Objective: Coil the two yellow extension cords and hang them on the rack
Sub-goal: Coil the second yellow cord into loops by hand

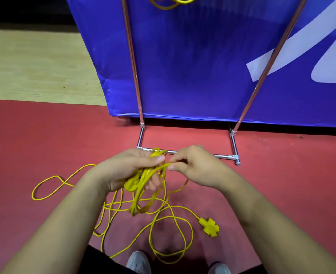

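Note:
My left hand (pixel 129 171) grips a small bundle of coiled loops of a yellow extension cord (pixel 143 194), with the loops hanging below the palm. My right hand (pixel 192 167) pinches a strand of the same cord between thumb and forefinger, right beside the left thumb. The rest of this cord lies in loose loops on the red floor, ending in a yellow multi-outlet socket (pixel 210 227) at the lower right. A second yellow cord (pixel 169 1) hangs coiled at the top edge, on the metal rack (pixel 135 80) in front of me.
The rack's base bar (pixel 222 156) lies on the red floor just beyond my hands, its two uprights rising against a blue banner (pixel 192 62). A pale wooden floor (pixel 34 66) lies at the left. My shoes (pixel 138 263) show at the bottom edge.

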A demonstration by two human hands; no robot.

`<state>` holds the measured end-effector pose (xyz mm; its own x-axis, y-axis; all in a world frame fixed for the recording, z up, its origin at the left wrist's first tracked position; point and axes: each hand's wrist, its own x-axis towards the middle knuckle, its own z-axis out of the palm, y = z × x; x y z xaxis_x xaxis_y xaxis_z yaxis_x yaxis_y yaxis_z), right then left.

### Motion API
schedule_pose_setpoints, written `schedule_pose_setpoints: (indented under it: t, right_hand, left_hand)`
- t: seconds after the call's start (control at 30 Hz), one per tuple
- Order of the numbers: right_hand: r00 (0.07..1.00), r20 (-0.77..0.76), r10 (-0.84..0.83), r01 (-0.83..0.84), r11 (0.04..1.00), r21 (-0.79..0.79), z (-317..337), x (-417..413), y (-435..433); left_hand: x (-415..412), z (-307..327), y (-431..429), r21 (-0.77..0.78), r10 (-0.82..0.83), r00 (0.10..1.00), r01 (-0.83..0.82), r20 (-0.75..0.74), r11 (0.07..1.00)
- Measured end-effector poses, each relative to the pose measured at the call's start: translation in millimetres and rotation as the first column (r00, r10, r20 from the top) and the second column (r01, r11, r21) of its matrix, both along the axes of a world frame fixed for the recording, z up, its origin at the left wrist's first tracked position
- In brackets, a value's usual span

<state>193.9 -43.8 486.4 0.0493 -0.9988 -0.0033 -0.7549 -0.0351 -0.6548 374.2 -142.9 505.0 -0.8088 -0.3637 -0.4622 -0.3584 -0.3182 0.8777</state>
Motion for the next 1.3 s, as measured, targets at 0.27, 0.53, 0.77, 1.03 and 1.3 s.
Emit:
schedule_pose_setpoints:
  t: [0.27,0.53,0.77,1.03,1.3]
  right_hand:
    - [0.996,0.093,-0.012,0.016,0.999,-0.037,6.8,-0.7,7.1]
    - [0.887,0.351,-0.299,0.209,0.939,0.274,-75.9,-64.0,19.4]
    - [0.843,0.399,-0.361,0.331,0.933,0.144,-52.4,-62.6,7.6]
    - [0.952,0.275,-0.137,0.124,0.990,0.064,-11.2,-10.1,-5.2]
    - [0.963,0.127,-0.239,0.227,0.969,0.102,-49.8,-41.7,-3.0]
  left_hand:
    - [-2.6,-5.5,0.2,-0.072,-0.076,0.994,0.070,-0.084,0.995]
    - [8.5,-4.8,-20.7,0.153,0.154,0.977,-0.131,-0.146,0.980]
    - [10.0,-6.3,-22.7,0.119,0.127,0.992,-0.126,0.006,0.985]
    - [0.5,-11.3,-7.2,0.019,-0.079,0.996,0.078,0.043,0.997]
    - [0.5,-11.8,-8.8,0.132,0.051,0.987,-0.031,-0.153,0.991]
